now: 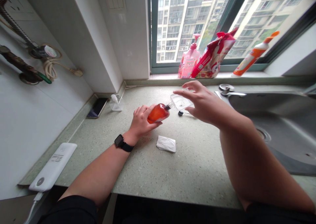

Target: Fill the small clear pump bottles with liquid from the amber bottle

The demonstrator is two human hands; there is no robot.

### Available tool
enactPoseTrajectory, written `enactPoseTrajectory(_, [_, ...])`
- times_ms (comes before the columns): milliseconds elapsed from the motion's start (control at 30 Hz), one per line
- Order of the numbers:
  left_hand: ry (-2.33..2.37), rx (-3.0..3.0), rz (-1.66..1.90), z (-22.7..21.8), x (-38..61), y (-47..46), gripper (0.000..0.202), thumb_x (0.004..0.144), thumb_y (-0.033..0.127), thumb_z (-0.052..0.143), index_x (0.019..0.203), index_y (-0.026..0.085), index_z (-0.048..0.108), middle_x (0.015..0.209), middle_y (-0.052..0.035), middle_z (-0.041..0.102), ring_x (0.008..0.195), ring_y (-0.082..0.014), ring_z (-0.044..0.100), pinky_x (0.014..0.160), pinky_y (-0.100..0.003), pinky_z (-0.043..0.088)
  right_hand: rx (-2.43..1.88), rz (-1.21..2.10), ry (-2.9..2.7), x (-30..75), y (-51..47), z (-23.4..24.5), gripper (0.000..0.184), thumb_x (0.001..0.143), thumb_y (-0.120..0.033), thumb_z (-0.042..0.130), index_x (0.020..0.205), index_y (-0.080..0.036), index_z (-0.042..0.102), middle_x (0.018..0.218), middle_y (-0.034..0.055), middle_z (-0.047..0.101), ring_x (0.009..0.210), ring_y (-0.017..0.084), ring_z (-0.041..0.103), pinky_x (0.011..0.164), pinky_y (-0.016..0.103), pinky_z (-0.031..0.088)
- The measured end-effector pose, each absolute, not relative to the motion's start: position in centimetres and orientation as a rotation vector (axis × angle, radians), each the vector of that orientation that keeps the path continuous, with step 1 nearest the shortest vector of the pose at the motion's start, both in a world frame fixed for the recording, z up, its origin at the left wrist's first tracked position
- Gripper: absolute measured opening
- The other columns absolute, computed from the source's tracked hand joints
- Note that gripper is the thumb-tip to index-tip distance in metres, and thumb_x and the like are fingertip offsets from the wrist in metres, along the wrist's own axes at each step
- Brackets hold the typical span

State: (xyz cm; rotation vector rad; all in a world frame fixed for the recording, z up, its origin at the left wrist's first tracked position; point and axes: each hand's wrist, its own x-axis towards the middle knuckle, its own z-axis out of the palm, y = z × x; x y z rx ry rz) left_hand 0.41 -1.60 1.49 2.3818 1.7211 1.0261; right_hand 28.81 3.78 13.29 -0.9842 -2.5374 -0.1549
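Observation:
My left hand [144, 120] is wrapped round an orange-red see-through bottle [159, 113], tilted with its dark threaded mouth pointing right. Against that mouth is the narrow neck of a clear bottle [181, 101], also tilted. My right hand [203, 100] has its fingers along the clear bottle's upper edge and its thumb below, gripping it at the sides. Whether liquid passes between the two bottles cannot be made out. Under the clear bottle a small black cap [180, 113] lies on the counter. A folded white tissue [166, 144] lies nearer to me.
A phone [97, 107] and a small clear packet with a white nozzle [116, 102] lie at the back left. A white power bank [53, 166] rests at the left edge. The steel sink [283, 128] is on the right. A pink pump bottle [189, 63] stands on the sill.

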Motion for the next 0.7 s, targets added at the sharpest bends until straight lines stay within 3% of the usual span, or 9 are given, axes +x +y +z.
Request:
enactPoseTrajectory(400, [1.725,2.371,1.017,1.53,0.43,-1.59,0.080,0.088,0.065,0.083,0.157,0.031,0.057,0.127,-0.0095,0.067,0.113,-0.0313,0.062,0.105,-0.048,0.048,-0.984,-0.152,-2.553,28.92,3.98,13.28,0.068,0.091,-0.015,0.068,0.155,-0.036,0.061,0.148,0.0118,0.059,0.130,0.033,0.065,0.111,0.052,0.059])
enactPoseTrajectory(700, [1.722,2.375,1.016,1.39,0.35,-1.45,0.081,0.088,0.067,0.082,0.156,0.030,0.057,0.128,-0.0097,0.067,0.115,-0.0312,0.062,0.106,-0.048,0.047,-1.015,-0.141,-2.534,28.67,3.52,13.33,0.064,0.092,-0.018,0.067,0.153,-0.035,0.062,0.151,0.0109,0.057,0.112,0.027,0.071,0.099,0.046,0.065])
